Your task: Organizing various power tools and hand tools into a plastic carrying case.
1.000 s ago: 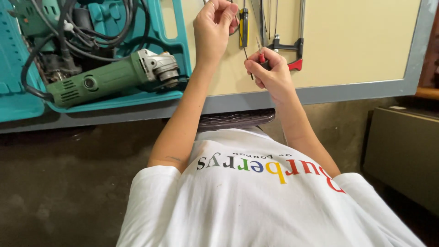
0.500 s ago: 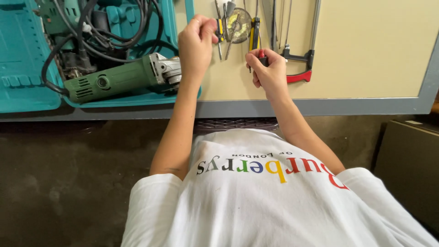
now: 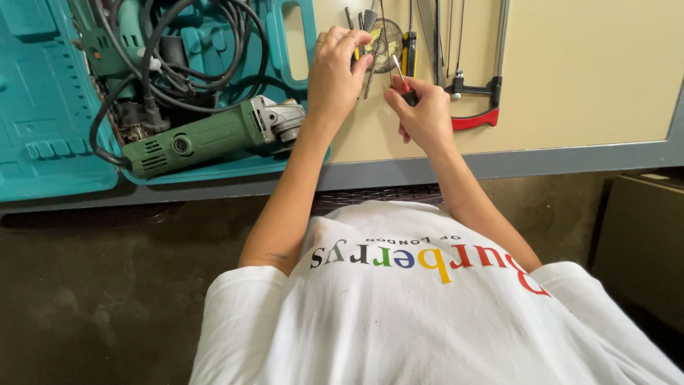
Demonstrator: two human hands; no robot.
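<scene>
My right hand is clamped on the red-handled screwdriver: light, rigid; grip the handle. My left hand pinches a small part I cannot identify.

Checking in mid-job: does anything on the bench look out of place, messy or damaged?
Only the grinder: it lies across the open teal case instead of seated, cords tangled above it. The hacksaw and small tools lie in a row. Nothing spilled or visibly broken.

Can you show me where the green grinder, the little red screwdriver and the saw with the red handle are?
green grinder (image 3: 206,137): head view, on its body.
red screwdriver (image 3: 406,87): head view, on its red handle, in the right hand.
saw (image 3: 476,119): head view, on its red handle.
</scene>
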